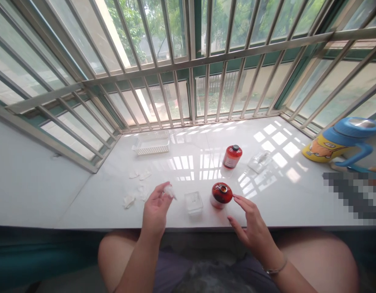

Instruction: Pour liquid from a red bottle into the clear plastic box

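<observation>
My left hand (155, 209) pinches a small white translucent piece (169, 190) that tapers at its lower right; its exact kind is unclear. To the right of that hand, a clear square glass container (194, 203) rests on the white tabletop. An uncapped red bottle (220, 197) stands beside the container, its round mouth facing up. My right hand (250, 221) is open, fingers apart, with the fingertips at the bottle's right side; whether they touch it is hard to tell. Crumpled white pieces (129, 201), like tissue or cotton, lie left of my left hand.
Farther back stands a red bottle with a black cap (232, 156), with a clear glass item (259, 161) to its right. A white perforated basket (151, 144) sits near the barred window. At the far right is a blue and yellow cup (337, 140) with a handle.
</observation>
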Action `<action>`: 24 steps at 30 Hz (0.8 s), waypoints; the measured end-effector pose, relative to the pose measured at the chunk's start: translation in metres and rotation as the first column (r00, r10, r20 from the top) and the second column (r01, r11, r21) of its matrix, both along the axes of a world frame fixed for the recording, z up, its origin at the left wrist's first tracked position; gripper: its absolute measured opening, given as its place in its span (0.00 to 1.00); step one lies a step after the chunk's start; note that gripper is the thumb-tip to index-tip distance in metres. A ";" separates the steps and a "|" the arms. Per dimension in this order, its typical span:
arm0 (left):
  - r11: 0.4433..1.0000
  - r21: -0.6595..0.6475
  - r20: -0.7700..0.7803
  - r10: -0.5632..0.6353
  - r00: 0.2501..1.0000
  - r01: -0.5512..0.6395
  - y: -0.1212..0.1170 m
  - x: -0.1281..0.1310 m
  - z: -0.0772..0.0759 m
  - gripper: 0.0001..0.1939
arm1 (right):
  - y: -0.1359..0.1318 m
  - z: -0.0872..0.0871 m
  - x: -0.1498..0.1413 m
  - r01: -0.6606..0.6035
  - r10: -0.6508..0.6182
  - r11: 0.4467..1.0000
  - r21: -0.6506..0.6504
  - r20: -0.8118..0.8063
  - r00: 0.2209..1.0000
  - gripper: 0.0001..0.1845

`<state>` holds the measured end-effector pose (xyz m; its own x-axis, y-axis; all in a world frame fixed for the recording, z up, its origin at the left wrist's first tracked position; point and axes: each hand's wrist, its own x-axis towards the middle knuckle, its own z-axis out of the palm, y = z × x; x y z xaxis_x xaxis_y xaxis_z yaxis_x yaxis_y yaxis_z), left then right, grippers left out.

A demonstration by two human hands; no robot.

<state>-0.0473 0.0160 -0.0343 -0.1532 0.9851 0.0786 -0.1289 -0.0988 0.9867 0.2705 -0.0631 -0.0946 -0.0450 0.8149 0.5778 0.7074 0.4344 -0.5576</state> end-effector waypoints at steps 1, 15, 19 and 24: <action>0.999 -0.012 0.025 -0.033 0.999 0.033 -0.002 0.012 -0.004 0.28 | -0.002 0.002 -0.003 -0.003 0.003 1.000 0.013 -0.011 1.000 0.38; 1.000 0.006 0.120 -0.018 0.993 0.017 -0.003 0.047 -0.022 0.26 | -0.021 0.003 -0.019 -0.050 0.052 0.994 0.092 -0.016 0.999 0.37; 0.997 -0.025 0.043 -0.074 0.996 0.075 -0.004 0.052 -0.025 0.27 | -0.020 0.000 -0.022 -0.064 0.062 0.994 0.091 0.023 0.998 0.40; 0.995 -0.016 -0.092 -0.100 0.991 0.098 -0.007 0.053 -0.047 0.28 | -0.018 -0.006 -0.023 -0.002 -0.009 0.997 0.077 0.142 0.990 0.44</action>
